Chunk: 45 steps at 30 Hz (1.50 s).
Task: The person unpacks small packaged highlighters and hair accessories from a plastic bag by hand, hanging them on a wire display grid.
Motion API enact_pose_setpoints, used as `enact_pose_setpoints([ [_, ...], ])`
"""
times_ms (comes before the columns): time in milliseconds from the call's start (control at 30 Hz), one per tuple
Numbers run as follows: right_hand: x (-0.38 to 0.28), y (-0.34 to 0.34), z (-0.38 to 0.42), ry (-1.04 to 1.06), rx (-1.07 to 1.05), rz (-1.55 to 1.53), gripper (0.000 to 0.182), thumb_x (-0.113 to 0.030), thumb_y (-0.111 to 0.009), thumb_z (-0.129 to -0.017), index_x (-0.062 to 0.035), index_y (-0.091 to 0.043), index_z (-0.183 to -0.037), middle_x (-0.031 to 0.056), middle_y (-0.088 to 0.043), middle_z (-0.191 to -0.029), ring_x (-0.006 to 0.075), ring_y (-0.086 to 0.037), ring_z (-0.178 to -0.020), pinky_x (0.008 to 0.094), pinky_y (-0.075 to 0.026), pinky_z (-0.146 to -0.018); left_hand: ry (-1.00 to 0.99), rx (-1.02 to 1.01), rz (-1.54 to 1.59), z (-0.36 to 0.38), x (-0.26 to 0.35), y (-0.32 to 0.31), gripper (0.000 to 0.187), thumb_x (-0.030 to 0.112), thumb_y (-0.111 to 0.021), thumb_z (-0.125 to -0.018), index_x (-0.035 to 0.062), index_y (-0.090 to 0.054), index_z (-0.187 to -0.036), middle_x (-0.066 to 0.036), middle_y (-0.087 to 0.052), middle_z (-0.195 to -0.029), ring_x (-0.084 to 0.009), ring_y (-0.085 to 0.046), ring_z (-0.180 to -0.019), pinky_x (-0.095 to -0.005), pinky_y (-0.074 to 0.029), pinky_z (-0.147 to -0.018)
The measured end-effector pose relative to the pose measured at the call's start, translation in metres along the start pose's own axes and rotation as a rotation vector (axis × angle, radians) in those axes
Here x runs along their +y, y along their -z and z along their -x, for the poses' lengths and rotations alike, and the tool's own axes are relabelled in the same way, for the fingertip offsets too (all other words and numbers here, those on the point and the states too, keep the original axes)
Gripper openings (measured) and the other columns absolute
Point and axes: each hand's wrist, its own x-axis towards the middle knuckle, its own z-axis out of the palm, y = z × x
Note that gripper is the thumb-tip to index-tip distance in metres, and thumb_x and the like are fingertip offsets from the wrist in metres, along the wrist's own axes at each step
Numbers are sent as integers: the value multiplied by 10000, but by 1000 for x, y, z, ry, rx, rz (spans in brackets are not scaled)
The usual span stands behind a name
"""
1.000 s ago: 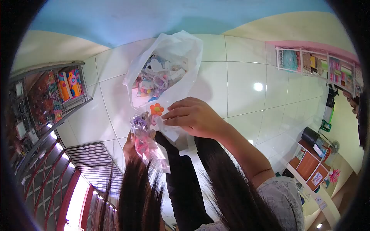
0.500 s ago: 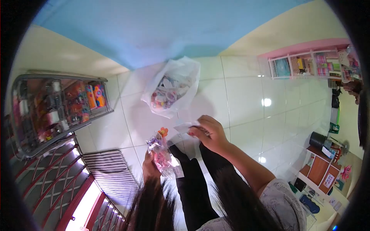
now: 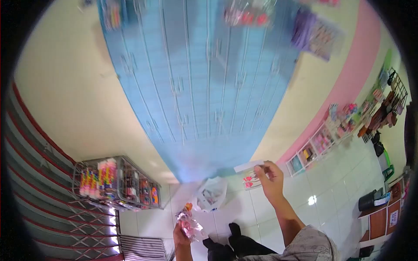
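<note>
At the lower centre, my left hand [image 3: 180,235] is closed around clear plastic packets [image 3: 189,225] with pink contents and an orange flower shape at the top. My right hand [image 3: 270,176], raised in front of the wall, pinches a small clear packet [image 3: 249,180] with a white card strip and red shapes in it. Between the hands, on the tiled floor, stands a white plastic bag [image 3: 211,194], open at the top, with items inside that are too small to tell.
A blue wall panel [image 3: 200,104] with wire hooks rises ahead, packets [image 3: 248,13] hanging near its top. A wire rack [image 3: 117,180] of colourful goods stands left, beside a folding metal gate [image 3: 52,200]. White shelves [image 3: 311,150] line the right wall.
The view has tilted up to show the wall panel. My right hand has risen away from my left hand, holding up the packet. My left hand still holds its packets.
</note>
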Motion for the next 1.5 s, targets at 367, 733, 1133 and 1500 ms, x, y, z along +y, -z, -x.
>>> enact_pose_setpoints([
  [367, -196, 23, -151, 227, 138, -310, 277, -233, -657, -868, 39, -638, -822, 9, -575, -665, 56, -502, -562, 214, -397, -495, -327, 139, -160, 112, 33, -149, 262, 250, -467, -928, 53, -565, -1070, -54, -605, -891, -162, -574, -768, -298, -491, -649],
  [733, -252, -13, -268, 447, 284, -256, 268, -221, -686, -825, 43, -660, -790, 45, -616, -623, 68, -532, -534, 230, -410, -471, -350, 31, 31, 133, 26, -150, 231, 234, -480, -924, 45, -572, -1021, -68, -637, -853, -174, -614, -674, -343, -529, -576],
  [1133, -247, -20, -272, 456, 310, -161, 270, -206, -695, -798, 60, -650, -776, 69, -615, -595, 106, -561, -542, 273, -446, -521, -319, -100, 4, 127, 16, -149, 421, 219, -539, -893, -7, -466, -1241, -104, -617, -1015, -181, -620, -822, -345, -533, -728],
  [1500, -141, -32, -154, 641, 426, -135, 146, -115, -634, -836, -9, -603, -931, 99, -627, -944, 183, -577, -825, 304, -450, -753, -369, 55, -192, 97, -5, -117, 419, 193, -529, -913, 49, -438, -1296, -44, -575, -965, -143, -580, -796, -276, -493, -678],
])
